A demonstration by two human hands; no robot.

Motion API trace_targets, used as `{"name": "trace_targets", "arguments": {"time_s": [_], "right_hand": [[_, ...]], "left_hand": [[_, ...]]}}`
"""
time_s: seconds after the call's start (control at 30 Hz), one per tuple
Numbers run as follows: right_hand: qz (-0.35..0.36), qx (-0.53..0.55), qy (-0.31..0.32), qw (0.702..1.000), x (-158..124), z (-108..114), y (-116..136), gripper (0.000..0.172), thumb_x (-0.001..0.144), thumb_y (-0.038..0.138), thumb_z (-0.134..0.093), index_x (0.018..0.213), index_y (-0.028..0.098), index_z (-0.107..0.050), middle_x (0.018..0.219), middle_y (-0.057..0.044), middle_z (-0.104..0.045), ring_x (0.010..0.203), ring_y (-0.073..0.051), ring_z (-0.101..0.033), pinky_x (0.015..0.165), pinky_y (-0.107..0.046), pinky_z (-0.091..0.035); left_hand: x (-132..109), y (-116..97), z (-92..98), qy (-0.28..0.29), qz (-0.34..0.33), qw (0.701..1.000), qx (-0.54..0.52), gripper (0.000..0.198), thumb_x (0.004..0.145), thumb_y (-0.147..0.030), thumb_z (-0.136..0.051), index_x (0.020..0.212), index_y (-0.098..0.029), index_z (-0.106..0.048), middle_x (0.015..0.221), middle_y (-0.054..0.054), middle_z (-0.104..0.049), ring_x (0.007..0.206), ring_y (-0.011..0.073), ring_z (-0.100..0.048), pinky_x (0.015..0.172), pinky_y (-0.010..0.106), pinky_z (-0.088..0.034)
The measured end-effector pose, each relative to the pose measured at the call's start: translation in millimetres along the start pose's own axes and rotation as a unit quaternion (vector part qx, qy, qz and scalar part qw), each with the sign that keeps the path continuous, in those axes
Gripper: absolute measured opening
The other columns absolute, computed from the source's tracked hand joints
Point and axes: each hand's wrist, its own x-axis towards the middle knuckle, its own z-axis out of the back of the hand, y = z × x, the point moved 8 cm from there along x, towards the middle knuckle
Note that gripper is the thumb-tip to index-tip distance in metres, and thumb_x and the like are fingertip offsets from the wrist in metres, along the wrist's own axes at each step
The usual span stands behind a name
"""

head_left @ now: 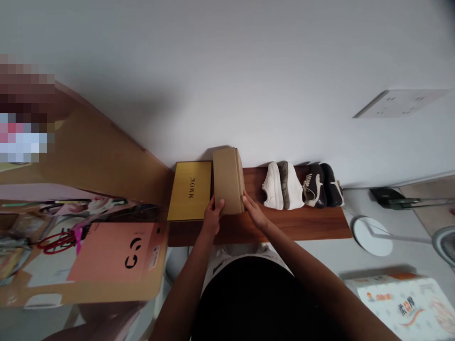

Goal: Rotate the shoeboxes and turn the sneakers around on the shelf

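Note:
A plain brown cardboard box [227,177] stands between my two hands over the wooden shelf top [284,226]. My left hand [213,213] grips its lower left corner, the thumb on the upper face. On the other side, the fingers of my right hand [255,210] press against the box's right edge. Just left of it lies a yellow box [190,192] marked MMOK. To the right, a pair of white sneakers [282,185] rests against the wall, followed by a pair of black and cream shoes [323,185].
At left a large open carton [117,291] holds a pink box [113,251] and red-handled scissors [57,242]. A wall socket plate [401,102] is at upper right. On the floor at right are a white round base [373,236] and a tissue pack [405,303].

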Motion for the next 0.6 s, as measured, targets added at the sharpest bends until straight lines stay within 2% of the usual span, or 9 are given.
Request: {"name": "trace_targets", "arguments": {"time_s": [0.1, 0.2, 0.37, 0.6], "right_hand": [[-0.007, 0.015, 0.024, 1.000, -7, -9, 8, 0.082, 0.080, 0.066, -0.068, 0.149, 0.025, -0.050, 0.142, -0.006, -0.061, 0.138, -0.029, -0.051, 0.117, -0.048, -0.040], [-0.008, 0.015, 0.022, 1.000, -7, -9, 8, 0.080, 0.080, 0.060, -0.071, 0.149, 0.024, -0.049, 0.134, -0.006, -0.067, 0.127, -0.029, -0.060, 0.111, -0.047, -0.047], [-0.016, -0.004, 0.012, 1.000, -5, -4, -2, 0.077, 0.079, 0.060, -0.072, 0.145, 0.024, -0.054, 0.130, -0.007, -0.069, 0.126, -0.030, -0.060, 0.112, -0.049, -0.046], [-0.027, 0.030, 0.007, 0.999, -4, -3, -7, 0.077, 0.079, 0.062, -0.070, 0.144, 0.024, -0.055, 0.134, -0.007, -0.067, 0.126, -0.030, -0.060, 0.111, -0.049, -0.046]], "left_hand": [[5, 1, -0.8, -0.005, -0.022, 0.999, 0.029, 0.065, 0.074, -0.038, -0.084, 0.134, -0.023, -0.064, 0.129, 0.008, -0.070, 0.126, 0.0262, -0.061, 0.108, 0.039, -0.049], [8, 11, 1.3, -0.020, -0.018, 0.999, 0.041, 0.066, 0.075, -0.036, -0.084, 0.136, -0.023, -0.062, 0.130, 0.008, -0.070, 0.125, 0.0261, -0.062, 0.109, 0.040, -0.048], [11, 32, 3.0, -0.022, 0.010, 0.999, 0.028, 0.068, 0.075, -0.038, -0.083, 0.138, -0.023, -0.061, 0.128, 0.008, -0.070, 0.123, 0.0253, -0.063, 0.109, 0.040, -0.048], [20, 47, 10.4, -0.019, 0.019, 0.999, 0.040, 0.067, 0.075, -0.044, -0.083, 0.135, -0.022, -0.062, 0.127, 0.010, -0.071, 0.125, 0.0252, -0.061, 0.109, 0.039, -0.047]]}}
